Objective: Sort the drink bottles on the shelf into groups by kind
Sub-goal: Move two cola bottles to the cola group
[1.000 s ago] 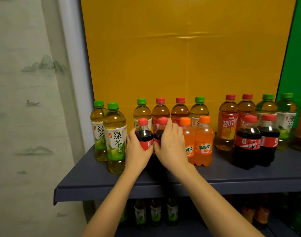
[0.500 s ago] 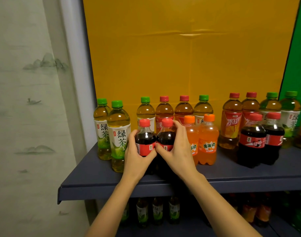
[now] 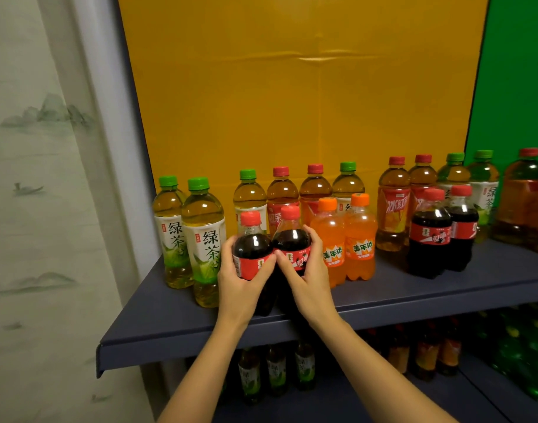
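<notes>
Left hand [image 3: 240,279] grip holds small red-capped plastic cola bottle [image 3: 251,248]; right hand [image 3: 307,270] holds its twin [image 3: 292,239]; both upright, touching; matching cola pair [image 3: 441,236] stands rightward.

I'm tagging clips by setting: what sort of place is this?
Probably a mock shop display: a dark shelf stocked with rows of drink bottles, more below, plain yellow backing, and a printed curtain.

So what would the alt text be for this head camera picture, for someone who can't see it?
Two bare hands, left hand and right hand, each grip a small cola bottle at the front of a dark shelf. Green tea bottles stand left, orange soda bottles right.
</notes>
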The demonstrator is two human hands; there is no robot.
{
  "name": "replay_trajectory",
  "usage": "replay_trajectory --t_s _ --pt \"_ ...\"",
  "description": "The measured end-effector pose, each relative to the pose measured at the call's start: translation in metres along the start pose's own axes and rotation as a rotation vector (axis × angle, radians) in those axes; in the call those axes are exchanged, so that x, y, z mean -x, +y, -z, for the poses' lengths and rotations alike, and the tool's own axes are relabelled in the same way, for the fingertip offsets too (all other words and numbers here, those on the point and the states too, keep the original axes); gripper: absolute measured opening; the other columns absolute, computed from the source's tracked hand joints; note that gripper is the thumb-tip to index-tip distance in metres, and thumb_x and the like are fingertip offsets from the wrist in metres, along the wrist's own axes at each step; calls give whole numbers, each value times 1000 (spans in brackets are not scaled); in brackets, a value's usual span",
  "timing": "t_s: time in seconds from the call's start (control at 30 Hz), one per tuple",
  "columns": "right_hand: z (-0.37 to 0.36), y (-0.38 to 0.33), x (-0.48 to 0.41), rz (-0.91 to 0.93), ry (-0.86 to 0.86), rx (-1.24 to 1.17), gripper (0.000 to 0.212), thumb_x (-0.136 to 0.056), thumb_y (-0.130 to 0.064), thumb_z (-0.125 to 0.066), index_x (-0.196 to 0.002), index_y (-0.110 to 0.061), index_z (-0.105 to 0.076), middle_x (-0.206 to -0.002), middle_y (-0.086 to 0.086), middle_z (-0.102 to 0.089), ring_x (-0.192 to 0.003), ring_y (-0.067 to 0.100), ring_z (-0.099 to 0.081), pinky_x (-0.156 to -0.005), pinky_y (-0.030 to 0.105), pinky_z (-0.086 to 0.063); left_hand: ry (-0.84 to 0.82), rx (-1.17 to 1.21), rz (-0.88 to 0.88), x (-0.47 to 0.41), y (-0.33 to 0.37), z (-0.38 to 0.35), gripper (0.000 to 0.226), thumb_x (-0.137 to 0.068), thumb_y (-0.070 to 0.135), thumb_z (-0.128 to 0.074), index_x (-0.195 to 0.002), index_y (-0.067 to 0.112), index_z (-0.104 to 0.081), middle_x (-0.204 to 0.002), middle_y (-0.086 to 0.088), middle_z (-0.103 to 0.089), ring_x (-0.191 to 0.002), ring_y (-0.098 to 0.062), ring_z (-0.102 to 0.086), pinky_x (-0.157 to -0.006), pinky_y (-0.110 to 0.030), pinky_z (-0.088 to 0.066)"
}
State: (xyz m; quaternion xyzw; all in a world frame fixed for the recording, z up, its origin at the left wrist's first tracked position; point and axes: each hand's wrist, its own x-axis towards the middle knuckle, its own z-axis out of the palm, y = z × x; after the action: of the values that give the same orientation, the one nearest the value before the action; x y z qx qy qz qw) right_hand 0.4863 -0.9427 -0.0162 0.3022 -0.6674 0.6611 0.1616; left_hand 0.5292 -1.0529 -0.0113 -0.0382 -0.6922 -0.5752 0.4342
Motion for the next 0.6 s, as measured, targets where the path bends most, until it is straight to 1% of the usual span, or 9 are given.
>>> replay_trajectory --t_s 0.1,0.13,0.2,0.23,0.3,0.37,0.43,0.5,0.6 --pt "3 -4 7 4 20 -56 60 -81 -45 -63 -132 -35 -33 -125 -9 -52 -117 4 -52 -99 34 -47 -5 54 7 5 2 2 55 -69 31 -76 -116 20 -50 -103 8 -62 -97 -6 -63 -78 -19 -52" --pt "7 -6 11 6 36 -81 60 -81 -46 -63 -132 -32 -35 -124 -11 -53 -116 1 -52 -97 28 -47 0 82 6 7 5 3 54 -67 35 -74 -114 22 -51 -103 7 -63 -97 -9 -63 -79 -20 -52" --pt "17 -13 17 5 77 -134 57 -81 -44 -61 -130 -30 -37 -119 -21 -52 -110 -13 -50 -90 11 -43 -9 135 -6 11 12 1 56 -65 40 -70 -113 19 -52 -104 2 -63 -97 -11 -64 -79 -20 -52" --pt "23 -16 19 -5 104 -158 55 -80 -43 -59 -129 -30 -38 -117 -23 -52 -108 -16 -49 -87 7 -42 -26 162 -8 12 16 -2 59 -64 41 -70 -115 15 -52 -105 -1 -63 -96 -12 -64 -78 -21 -52" --pt "40 -19 23 -19 155 -195 52 -81 -45 -57 -129 -30 -40 -118 -18 -54 -109 -10 -51 -89 12 -43 -60 228 -1 13 27 -10 65 -62 42 -69 -117 10 -51 -104 -3 -63 -93 -10 -65 -74 -19 -52" --pt "62 -22 28 -42 208 -212 51 -82 -50 -56 -127 -33 -41 -120 -16 -55 -111 -5 -53 -93 19 -45 -98 271 13 16 37 -24 65 -61 42 -69 -116 13 -52 -99 2 -65 -90 -9 -66 -71 -19 -53" --pt "90 -23 33 -65 262 -217 55 -79 -55 -55 -128 -34 -41 -120 -16 -55 -113 -2 -53 -94 24 -45 -142 297 28 21 45 -44 56 -62 43 -68 -111 21 -55 -97 5 -66 -92 -12 -66 -73 -24 -54" --pt "124 -25 38 -70 316 -186 56 -80 -58 -56 -128 -32 -42 -120 -15 -56 -113 -1 -53 -94 25 -44 -191 312 37 28 51 -69 50 -62 44 -68 -106 25 -56 -95 7 -67 -93 -13 -66 -75 -27 -55" --pt "179 -24 46 -76 400 -136 49 -80 -52 -56 -122 -29 -47 -117 -6 -59 -110 8 -57 -97 36 -47 -274 336 60 43 59 -116 43 -60 44 -68 -98 28 -57 -84 14 -68 -82 -8 -66 -69 -23 -55"
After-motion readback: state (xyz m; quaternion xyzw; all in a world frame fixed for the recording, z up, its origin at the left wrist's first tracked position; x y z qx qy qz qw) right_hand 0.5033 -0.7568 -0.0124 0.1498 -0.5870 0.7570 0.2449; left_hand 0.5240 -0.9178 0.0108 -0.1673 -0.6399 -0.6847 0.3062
